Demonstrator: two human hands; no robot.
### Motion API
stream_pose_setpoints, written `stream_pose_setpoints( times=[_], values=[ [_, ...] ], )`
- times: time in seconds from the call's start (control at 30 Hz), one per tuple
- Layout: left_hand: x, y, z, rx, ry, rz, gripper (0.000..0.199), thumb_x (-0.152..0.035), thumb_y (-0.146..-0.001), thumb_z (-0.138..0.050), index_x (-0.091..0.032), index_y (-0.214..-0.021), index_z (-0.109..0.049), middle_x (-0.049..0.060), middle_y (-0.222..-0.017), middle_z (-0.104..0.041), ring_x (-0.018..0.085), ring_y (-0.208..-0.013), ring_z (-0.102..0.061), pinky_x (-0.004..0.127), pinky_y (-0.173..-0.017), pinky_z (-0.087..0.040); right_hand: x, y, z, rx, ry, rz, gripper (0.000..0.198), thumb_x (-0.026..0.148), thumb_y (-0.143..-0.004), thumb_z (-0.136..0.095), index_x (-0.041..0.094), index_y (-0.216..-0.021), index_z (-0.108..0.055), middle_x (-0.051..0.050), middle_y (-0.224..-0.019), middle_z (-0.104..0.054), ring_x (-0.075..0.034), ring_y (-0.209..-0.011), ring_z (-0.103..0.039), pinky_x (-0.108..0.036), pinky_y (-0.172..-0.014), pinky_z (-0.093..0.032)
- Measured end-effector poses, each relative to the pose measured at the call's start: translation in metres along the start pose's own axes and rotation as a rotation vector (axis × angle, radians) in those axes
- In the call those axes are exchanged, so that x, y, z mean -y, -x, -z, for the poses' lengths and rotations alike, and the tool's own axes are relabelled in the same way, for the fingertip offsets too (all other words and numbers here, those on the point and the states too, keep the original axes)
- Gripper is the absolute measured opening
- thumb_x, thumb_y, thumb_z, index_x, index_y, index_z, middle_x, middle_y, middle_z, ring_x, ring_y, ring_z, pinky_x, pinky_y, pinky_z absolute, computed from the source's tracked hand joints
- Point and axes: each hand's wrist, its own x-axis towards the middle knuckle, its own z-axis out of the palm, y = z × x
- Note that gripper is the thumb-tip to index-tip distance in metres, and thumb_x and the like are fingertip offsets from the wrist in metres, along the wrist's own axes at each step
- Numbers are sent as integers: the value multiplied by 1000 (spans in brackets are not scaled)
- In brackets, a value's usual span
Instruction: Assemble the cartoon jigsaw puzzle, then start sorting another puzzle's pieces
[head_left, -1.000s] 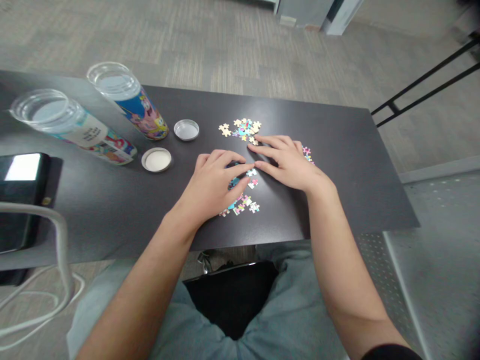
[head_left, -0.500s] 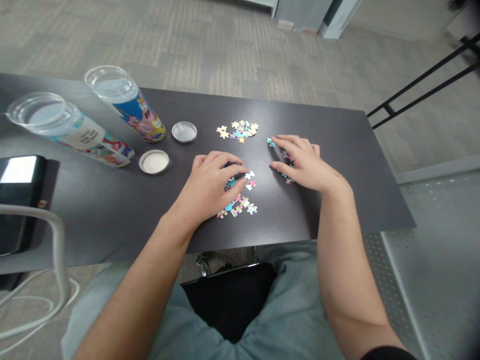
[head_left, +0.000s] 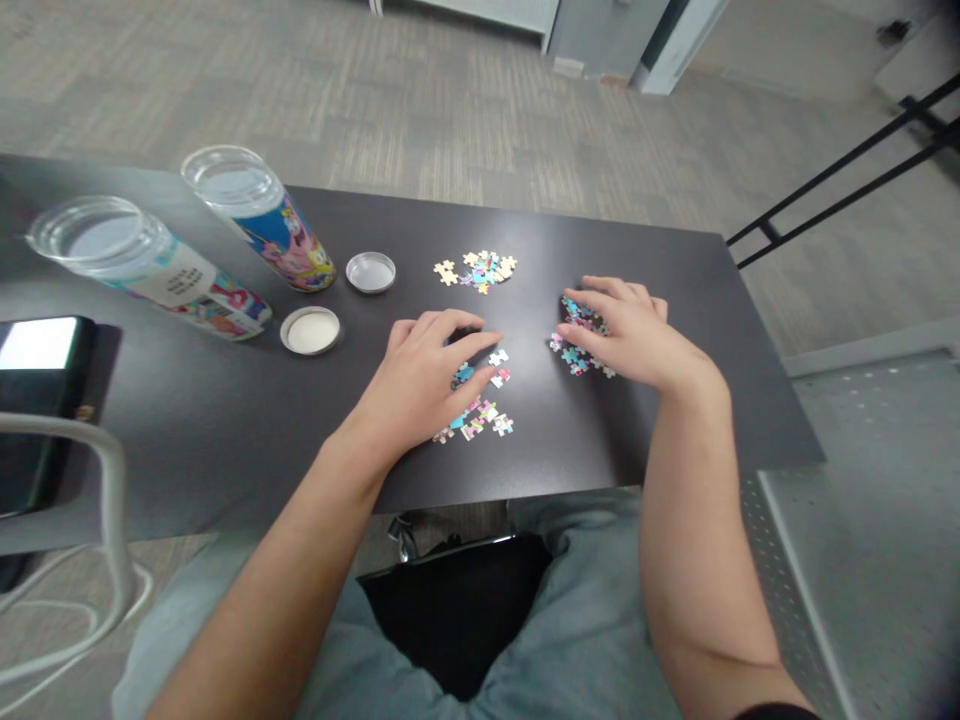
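Note:
On the dark table lie three groups of small jigsaw puzzle pieces. My left hand [head_left: 427, 375] rests over the near group of puzzle pieces [head_left: 487, 412], thumb and fingers apart, hiding part of it. My right hand [head_left: 626, 325] lies over the right-hand group of puzzle pieces [head_left: 576, 357], its fingers spread and touching some of them. The palm covers several of these pieces. Toward the far side, beyond both hands, sits a group of yellow and blue puzzle pieces [head_left: 487, 270]. Nothing is seen gripped in either hand.
Two clear-topped printed canisters, one blue [head_left: 289, 240] and one white [head_left: 187, 280], stand at the left. Beside them lie two round lids, a grey one [head_left: 370, 272] and a cream-centred one [head_left: 311, 330]. A black device [head_left: 45, 420] and a white cable [head_left: 116, 520] are far left.
My right hand has moved right, and a blue piece formerly at its fingertips now lies with the right-hand group. My left hand has stayed nearly still, its index finger slightly straighter.

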Motion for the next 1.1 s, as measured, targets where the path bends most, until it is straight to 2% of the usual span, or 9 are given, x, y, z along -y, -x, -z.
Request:
stream_pose_setpoints(
  times=[0.1, 0.27, 0.4, 0.63, 0.73, 0.93, 1.03, 1.1],
  values=[
    [-3, -2, 2, 9, 7, 45, 48, -28, -120, -83, -21, -168, -79, 18, -167, -78, 42, -150, -74, 58, -123, -50, 17, -14, -9, -78, -55, 100, 63, 48, -119, -73, 34, -181, -75, -15, -195, -62, -53, -177, -55, -87, -142, -41],
    [-6, -3, 4, 27, 22, 72, 54, -30, -120, -80, -21, -173, -73, 18, -169, -76, 43, -156, -72, 59, -123, -51, 49, -33, -25, -57, -76, 253, 69, 39, -121, -69, 35, -190, -65, -9, -201, -56, -48, -181, -52, -80, -146, -41],
    [-5, -1, 4, 19, 19, 69, 53, -31, -121, -77, -21, -173, -72, 18, -168, -75, 42, -155, -72, 59, -122, -51, 53, -35, -28, -16, -57, 250, 66, 39, -123, -66, 33, -189, -66, -8, -202, -54, -48, -180, -52, -80, -145, -43],
    [-3, 0, 4, 24, 36, 70, 52, -32, -121, -74, -21, -171, -72, 19, -167, -75, 42, -154, -71, 60, -123, -49, 50, -32, -28, -35, -99, 256, 69, 38, -121, -62, 25, -189, -65, -13, -197, -60, -49, -175, -57, -78, -144, -44],
    [-3, 0, 3, 18, 46, 69, 51, -32, -120, -75, -23, -170, -72, 18, -167, -76, 42, -154, -71, 59, -124, -49, 48, -32, -29, -48, -113, 259, 72, 40, -120, -62, 26, -191, -62, -15, -196, -61, -49, -175, -57, -80, -144, -43],
    [-4, -2, 3, 25, 34, 72, 45, -33, -122, -75, -23, -166, -74, 17, -164, -78, 40, -149, -72, 58, -121, -49, 44, -34, -30, -25, -105, 244, 65, 41, -120, -64, 32, -184, -71, -13, -199, -57, -50, -178, -54, -84, -141, -45],
    [-3, -2, 2, 25, 31, 69, 42, -35, -123, -75, -23, -163, -76, 16, -162, -78, 40, -150, -72, 57, -120, -49, 44, -35, -31, -23, -108, 242, 63, 41, -121, -63, 33, -182, -73, -12, -197, -60, -48, -177, -55, -81, -142, -46],
    [-3, -1, 2, 22, 32, 64, 39, -35, -124, -75, -23, -161, -77, 16, -161, -78, 39, -149, -73, 57, -120, -49, 45, -35, -33, -34, -119, 240, 65, 39, -120, -63, 29, -183, -72, -13, -195, -62, -47, -176, -57, -78, -142, -46]
  ],
)
